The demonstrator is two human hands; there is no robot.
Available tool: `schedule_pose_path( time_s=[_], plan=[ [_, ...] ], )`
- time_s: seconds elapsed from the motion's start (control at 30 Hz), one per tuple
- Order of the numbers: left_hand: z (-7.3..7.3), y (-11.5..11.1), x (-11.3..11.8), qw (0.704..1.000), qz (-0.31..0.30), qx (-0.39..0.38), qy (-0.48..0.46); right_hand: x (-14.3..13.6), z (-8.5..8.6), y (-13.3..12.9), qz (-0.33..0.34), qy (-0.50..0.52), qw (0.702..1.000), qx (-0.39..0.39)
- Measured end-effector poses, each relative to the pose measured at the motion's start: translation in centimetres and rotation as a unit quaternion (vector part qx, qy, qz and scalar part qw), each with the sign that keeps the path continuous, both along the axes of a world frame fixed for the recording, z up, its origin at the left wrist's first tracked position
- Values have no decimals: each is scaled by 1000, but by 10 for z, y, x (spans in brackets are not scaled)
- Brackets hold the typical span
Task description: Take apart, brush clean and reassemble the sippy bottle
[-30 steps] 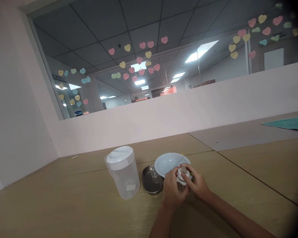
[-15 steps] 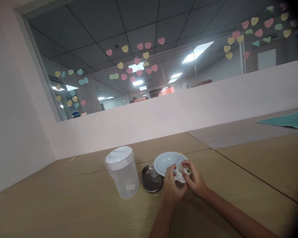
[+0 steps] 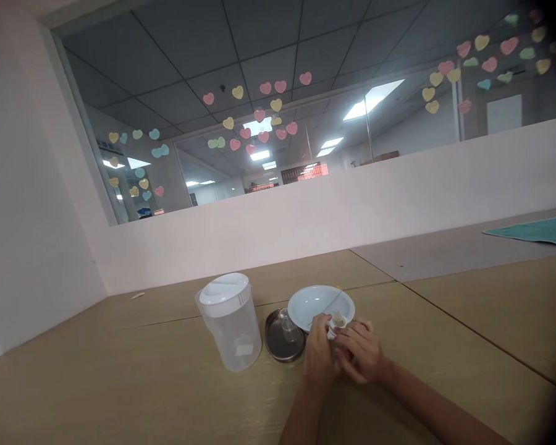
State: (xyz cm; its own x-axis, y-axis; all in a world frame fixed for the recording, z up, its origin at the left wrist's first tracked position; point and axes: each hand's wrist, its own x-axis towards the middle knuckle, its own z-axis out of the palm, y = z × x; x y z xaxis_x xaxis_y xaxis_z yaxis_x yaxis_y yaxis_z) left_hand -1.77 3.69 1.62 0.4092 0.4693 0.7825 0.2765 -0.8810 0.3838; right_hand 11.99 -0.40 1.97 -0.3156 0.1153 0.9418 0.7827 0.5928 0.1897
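Observation:
Between my hands is a small white bottle [image 3: 337, 320] with a translucent, teat-like tip pointing up. My left hand [image 3: 320, 352] is curled around its left side, the fingertips at the white collar. From the right, my right hand [image 3: 362, 351] bends its fingers over the near side of the collar and covers most of the bottle's lower part. Just behind the hands lies a pale blue-white bowl [image 3: 306, 303] with a thin stick-like thing resting in it. To the left, a clear plastic cup or cap [image 3: 286, 321] sits in an oval metal tray [image 3: 278, 355].
A translucent lidded pitcher [image 3: 236, 337] stands left of the tray. A teal cloth [image 3: 537, 230] lies at the far right of the wooden tabletop [image 3: 143, 383]. A small flat piece [image 3: 138, 296] lies near the wall, below a window with heart-shaped notes.
My right hand has turned and its fingers have folded down over the near side of the bottle's collar. My left hand stays at the bottle's left side. The camera view has shifted slightly.

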Motion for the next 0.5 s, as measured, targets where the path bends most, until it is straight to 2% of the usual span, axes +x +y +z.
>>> schedule_pose_path(
  time_s=[0.13,0.2,0.33,0.43,0.5],
  plan=[
    [3,-1,0,999,8,-36,21,-8,-4,1,9,-37,998,-54],
    [4,-1,0,999,3,-40,30,-10,-4,1,29,-41,997,-50],
    [6,-2,2,1000,-14,-8,13,-6,0,1,31,43,999,-8],
    [8,-3,3,1000,-5,6,14,0,3,3,15,112,993,-20],
    [9,-5,4,1000,3,3,20,2,4,4,19,115,993,-32]
  ],
)
